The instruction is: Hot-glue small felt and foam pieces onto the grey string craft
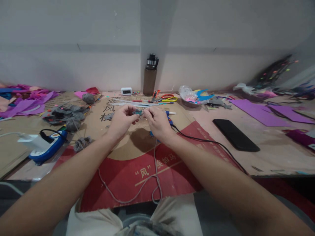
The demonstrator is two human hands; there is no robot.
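Note:
Above the cardboard sheet, my two hands meet around a small teal and grey star-like piece. My left hand pinches its left side between thumb and fingers. On the other side, the fingertips of my right hand close at its right edge; whether they hold the piece itself or something thin on it is too small to tell. Grey yarn hangs below my right hand and loops over the cardboard's red part. Partly hidden behind that hand is a blue tool with a black cord.
Grey yarn balls and a blue power strip lie left. At the back stand a brown bottle and a small white clock, near scissors and a bowl. A black phone and purple sheets lie right.

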